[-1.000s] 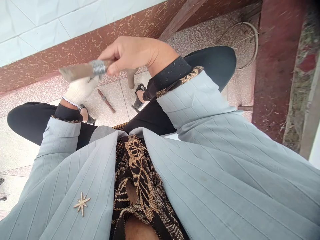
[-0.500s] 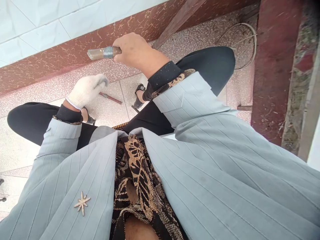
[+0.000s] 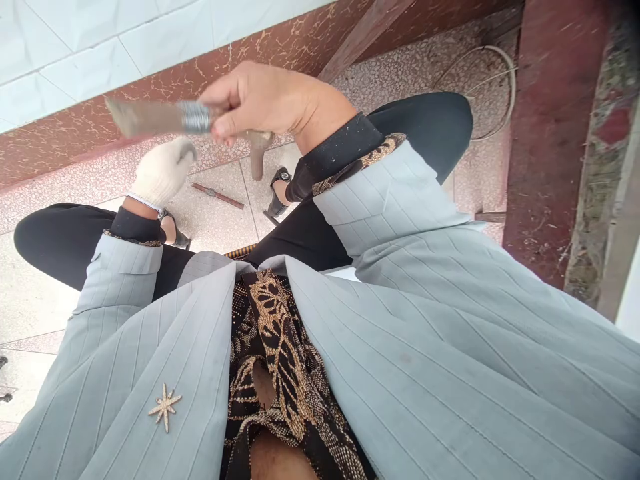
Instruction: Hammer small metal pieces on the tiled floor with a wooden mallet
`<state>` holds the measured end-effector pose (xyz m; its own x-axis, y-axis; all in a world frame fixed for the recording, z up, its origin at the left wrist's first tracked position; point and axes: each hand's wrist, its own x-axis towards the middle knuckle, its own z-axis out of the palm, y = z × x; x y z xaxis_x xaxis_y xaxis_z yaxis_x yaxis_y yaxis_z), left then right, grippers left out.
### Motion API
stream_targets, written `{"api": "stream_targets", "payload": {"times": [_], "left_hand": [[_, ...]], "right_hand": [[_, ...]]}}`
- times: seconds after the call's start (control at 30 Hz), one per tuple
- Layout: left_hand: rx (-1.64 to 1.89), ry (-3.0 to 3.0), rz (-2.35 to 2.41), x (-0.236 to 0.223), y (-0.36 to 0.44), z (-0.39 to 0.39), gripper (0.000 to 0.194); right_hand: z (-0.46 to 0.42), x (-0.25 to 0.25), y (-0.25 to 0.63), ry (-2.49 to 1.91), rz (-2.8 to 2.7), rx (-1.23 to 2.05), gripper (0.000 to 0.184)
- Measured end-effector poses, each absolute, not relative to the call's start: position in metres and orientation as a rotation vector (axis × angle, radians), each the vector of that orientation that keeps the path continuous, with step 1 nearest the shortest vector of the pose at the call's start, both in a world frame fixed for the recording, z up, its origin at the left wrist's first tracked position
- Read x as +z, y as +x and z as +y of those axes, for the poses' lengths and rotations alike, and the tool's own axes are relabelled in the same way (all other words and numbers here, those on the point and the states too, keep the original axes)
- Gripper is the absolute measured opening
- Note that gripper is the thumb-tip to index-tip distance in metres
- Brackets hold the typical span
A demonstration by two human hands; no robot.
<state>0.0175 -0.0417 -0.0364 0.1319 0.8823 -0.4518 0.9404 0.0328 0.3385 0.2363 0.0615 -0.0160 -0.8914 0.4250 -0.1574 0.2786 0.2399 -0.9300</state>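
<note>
My right hand (image 3: 250, 100) is bare and wrapped round a brownish tool (image 3: 150, 119). Silver wire (image 3: 195, 117) binds the tool just ahead of my fingers, and its long flat end points left, blurred. A thick brown piece (image 3: 257, 157) sticks out below my palm; whether it belongs to the same tool I cannot tell. My left hand (image 3: 159, 172), in a white knit glove, is closed below the tool's end, apart from it. Anything inside those fingers is hidden. On the floor beside the glove lies a thin reddish stick (image 3: 219, 195) with a bound middle.
A white tiled wall (image 3: 90, 60) with a brown marbled skirting (image 3: 55, 139) runs along the far side. On the right stand a dark red wooden post (image 3: 555, 133) and a coiled pale cable (image 3: 510, 100). A slanting wooden leg (image 3: 365, 37) meets the floor near the skirting.
The tool has swung left and looks larger, with the brown piece now showing under my right hand. My left hand has drawn slightly left and up, uncovering more of the reddish stick.
</note>
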Motion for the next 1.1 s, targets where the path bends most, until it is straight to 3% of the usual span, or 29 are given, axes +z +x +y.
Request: {"api": "stream_targets", "payload": {"times": [0.1,0.27,0.47,0.6,0.73,0.87,0.97,1.1], "left_hand": [[0.0,1.892,1.692,-0.046,0.022,-0.046,0.037],[-0.013,2.001,1.488,-0.059,0.022,-0.052,0.034],[-0.067,2.0,1.479,-0.056,0.025,-0.052,0.033],[-0.123,2.02,1.492,-0.047,0.029,-0.053,0.032],[-0.134,2.051,1.548,-0.041,0.026,-0.052,0.037],[-0.042,1.985,1.641,-0.041,0.017,-0.048,0.038],[0.014,1.914,1.717,-0.046,0.013,-0.046,0.042],[0.082,1.9,1.676,-0.053,0.015,-0.047,0.039]], "right_hand": [[0.065,-0.023,0.236,-1.058,-1.994,1.565,0.041],[0.068,-0.036,0.23,-1.428,-2.198,1.288,0.066],[0.062,-0.025,0.224,-1.562,-2.709,0.836,0.051],[0.052,-0.017,0.221,-1.544,-3.021,0.726,0.043],[0.047,-0.023,0.219,-1.341,-3.29,0.931,0.027],[0.051,-0.025,0.222,-0.936,-3.417,1.468,0.027],[0.058,-0.017,0.231,-0.659,-3.084,1.805,0.028],[0.065,-0.014,0.241,-0.823,-2.252,1.725,0.038]]}}
